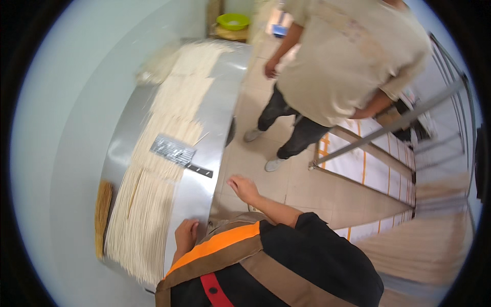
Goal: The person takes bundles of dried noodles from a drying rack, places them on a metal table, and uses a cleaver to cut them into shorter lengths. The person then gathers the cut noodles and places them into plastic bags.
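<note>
Long pale dried noodles (140, 222) lie in overlapping rows along a metal table (193, 192). Across them rests a wide-bladed cleaver (173, 149), its black handle pointing towards the table's near edge. My left hand (186, 234) is at that edge beside the noodles, fingers loosely curled, with nothing visible in it. My right hand (242, 188) is over the floor just off the table, near the cleaver's handle, its fingers bent; whether anything is inside them cannot be told. A straw hand brush (102, 220) lies along the wall side of the noodles.
A person (345, 65) in a light T-shirt stands across from me beside the table. To the right are a metal rack frame (387, 126) and white boxes (345, 153) with orange bands. A green basin (233, 22) and a clear plastic bag (157, 65) are towards the far end.
</note>
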Motion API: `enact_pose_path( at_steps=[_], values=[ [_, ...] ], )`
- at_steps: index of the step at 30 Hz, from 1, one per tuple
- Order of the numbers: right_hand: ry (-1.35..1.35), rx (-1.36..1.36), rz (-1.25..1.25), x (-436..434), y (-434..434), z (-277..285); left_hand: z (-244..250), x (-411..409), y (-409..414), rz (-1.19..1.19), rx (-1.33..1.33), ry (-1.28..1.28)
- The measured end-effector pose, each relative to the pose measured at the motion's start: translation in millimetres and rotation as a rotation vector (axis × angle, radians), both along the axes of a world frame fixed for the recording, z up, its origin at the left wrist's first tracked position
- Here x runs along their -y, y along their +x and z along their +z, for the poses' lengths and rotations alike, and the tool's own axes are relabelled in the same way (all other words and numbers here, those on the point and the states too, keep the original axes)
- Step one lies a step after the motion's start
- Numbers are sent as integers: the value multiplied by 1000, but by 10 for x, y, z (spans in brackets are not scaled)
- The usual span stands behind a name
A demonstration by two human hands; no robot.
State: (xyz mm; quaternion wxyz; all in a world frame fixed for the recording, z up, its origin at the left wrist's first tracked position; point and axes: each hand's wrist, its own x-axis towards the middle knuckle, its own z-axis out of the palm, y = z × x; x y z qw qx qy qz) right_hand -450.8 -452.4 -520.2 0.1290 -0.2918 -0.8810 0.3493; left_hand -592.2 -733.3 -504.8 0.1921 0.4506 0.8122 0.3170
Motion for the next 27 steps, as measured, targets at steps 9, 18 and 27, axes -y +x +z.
enact_pose_path(
  at_steps=[9, 18, 27],
  values=[
    [-166, 156, -561, -321, 2659, -394, -433, -1065, 809, -233, 116, -147],
    [-189, 236, -1193, -335, 4238, -350, -11, -2999, 1902, -734, -33, -120],
    [-223, 259, -1562, -87, 4737, -323, -193, -4209, 2391, -1103, 566, -386]
  ],
)
